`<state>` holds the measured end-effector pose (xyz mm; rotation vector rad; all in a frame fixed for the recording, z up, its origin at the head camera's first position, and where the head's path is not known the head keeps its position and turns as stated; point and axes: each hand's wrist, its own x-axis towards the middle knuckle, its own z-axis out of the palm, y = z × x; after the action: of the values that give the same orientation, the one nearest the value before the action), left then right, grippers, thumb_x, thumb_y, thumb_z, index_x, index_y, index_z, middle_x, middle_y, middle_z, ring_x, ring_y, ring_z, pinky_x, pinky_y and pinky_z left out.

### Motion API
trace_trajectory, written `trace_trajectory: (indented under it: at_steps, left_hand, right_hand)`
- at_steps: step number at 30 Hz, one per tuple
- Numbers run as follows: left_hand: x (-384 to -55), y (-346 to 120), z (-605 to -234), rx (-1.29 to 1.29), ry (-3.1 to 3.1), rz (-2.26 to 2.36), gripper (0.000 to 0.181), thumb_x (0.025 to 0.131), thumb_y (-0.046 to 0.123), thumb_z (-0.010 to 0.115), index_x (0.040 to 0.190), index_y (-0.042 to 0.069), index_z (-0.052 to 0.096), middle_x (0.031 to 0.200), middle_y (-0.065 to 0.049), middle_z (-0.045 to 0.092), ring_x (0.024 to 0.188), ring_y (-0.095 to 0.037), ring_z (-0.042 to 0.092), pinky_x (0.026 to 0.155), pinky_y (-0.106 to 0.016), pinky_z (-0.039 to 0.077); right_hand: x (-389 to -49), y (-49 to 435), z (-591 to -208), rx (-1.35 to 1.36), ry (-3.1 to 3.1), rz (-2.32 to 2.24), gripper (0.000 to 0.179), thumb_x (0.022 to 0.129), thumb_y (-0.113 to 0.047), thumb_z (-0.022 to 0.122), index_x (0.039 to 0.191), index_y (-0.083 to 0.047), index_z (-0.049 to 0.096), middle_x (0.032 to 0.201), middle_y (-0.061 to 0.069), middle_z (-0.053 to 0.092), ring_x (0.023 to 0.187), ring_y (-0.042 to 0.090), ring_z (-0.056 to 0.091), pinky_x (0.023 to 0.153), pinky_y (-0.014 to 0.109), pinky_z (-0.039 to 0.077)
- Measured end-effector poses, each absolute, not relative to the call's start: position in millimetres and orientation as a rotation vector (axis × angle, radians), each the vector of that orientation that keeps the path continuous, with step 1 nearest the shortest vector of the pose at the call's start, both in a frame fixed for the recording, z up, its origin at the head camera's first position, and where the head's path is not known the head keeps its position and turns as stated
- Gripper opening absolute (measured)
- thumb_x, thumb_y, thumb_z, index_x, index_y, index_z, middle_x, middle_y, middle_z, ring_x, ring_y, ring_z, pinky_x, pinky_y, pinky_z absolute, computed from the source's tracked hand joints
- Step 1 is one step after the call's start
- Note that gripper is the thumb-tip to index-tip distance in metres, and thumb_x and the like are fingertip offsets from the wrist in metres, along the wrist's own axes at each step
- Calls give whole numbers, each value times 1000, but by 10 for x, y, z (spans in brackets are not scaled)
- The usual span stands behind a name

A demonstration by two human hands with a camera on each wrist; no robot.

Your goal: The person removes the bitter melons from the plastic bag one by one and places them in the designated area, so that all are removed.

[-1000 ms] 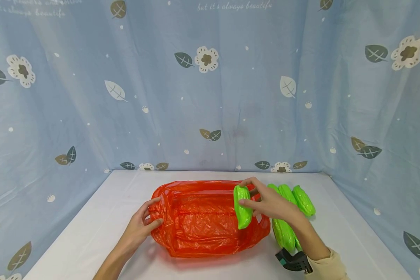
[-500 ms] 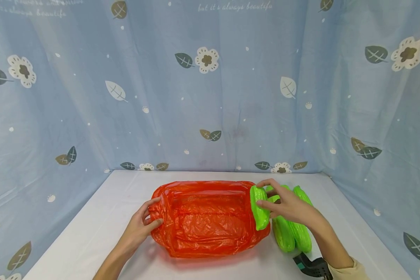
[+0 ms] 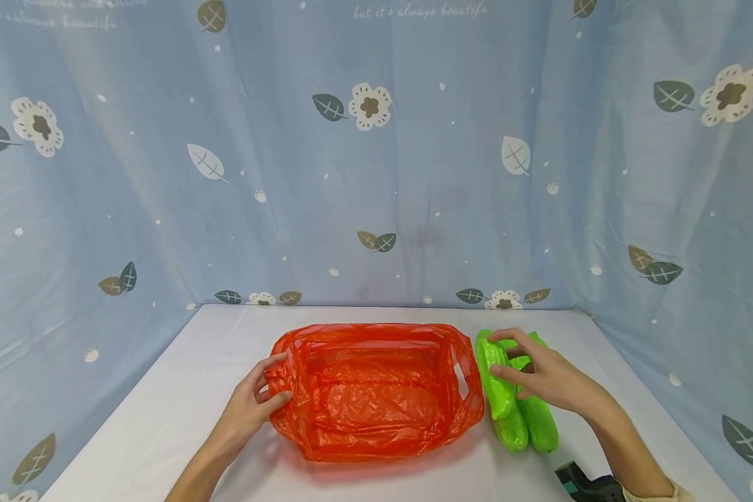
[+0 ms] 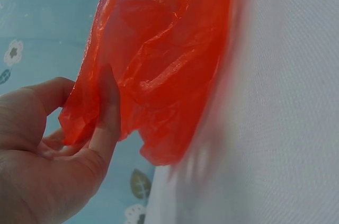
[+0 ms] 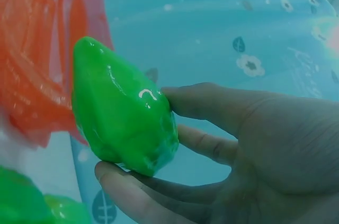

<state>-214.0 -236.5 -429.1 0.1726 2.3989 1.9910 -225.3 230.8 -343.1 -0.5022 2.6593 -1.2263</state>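
A red plastic bag sits on the table with its mouth spread wide. My left hand pinches its left edge; in the left wrist view the thumb shows in front of the thin film. Just beyond the bag's right handle, my right hand holds a glossy green toy bitter melon between thumb and fingers. The right wrist view shows that melon raised, its tapered end turned away from the palm. Several similar green melons lie beneath and beside the hand, partly covered by it.
The white table runs back to a blue patterned curtain, which also closes in both sides. A black strap device is on the right wrist.
My right hand has moved right, carrying the bitter melon from over the bag's right part to the pile beside it. The left hand and the bag have stayed in place.
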Motion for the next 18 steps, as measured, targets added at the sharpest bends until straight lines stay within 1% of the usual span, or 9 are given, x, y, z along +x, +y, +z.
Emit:
trace_trajectory:
  at_steps: [6,10,12,18]
  left_hand:
    - [-2140,-2358,-4282,154,2394,1990,64,82,11,65,137,25,34,133,-12,45,107,-25,57,76,-32,55]
    - [-2142,-2361,-4285,161,2395,1989,64,82,11,65,136,24,34,134,-13,44,107,-25,57,76,-31,55]
    - [-2144,-2361,-4286,174,2405,1980,64,82,11,65,137,23,34,134,-13,43,108,-25,56,77,-31,55]
    - [-2149,-2358,-4295,172,2410,1987,64,82,11,65,136,23,34,134,-13,44,108,-25,56,77,-31,55]
  right_hand:
    - [-2249,2445,-3453,-467,2701,-1170,50,86,-39,58,130,-27,37,130,20,46,111,37,52,59,33,54]
    - [-2251,2522,-3477,-421,2710,-1148,51,86,-41,57,131,-28,38,128,22,46,100,30,58,59,33,54]
    - [-2251,2569,-3493,-411,2713,-1137,52,86,-40,57,132,-26,38,127,25,46,94,27,61,58,33,54]
    - [-2236,2739,-3568,-331,2709,-1080,56,86,-40,58,134,-23,37,127,28,45,86,21,62,57,32,53]
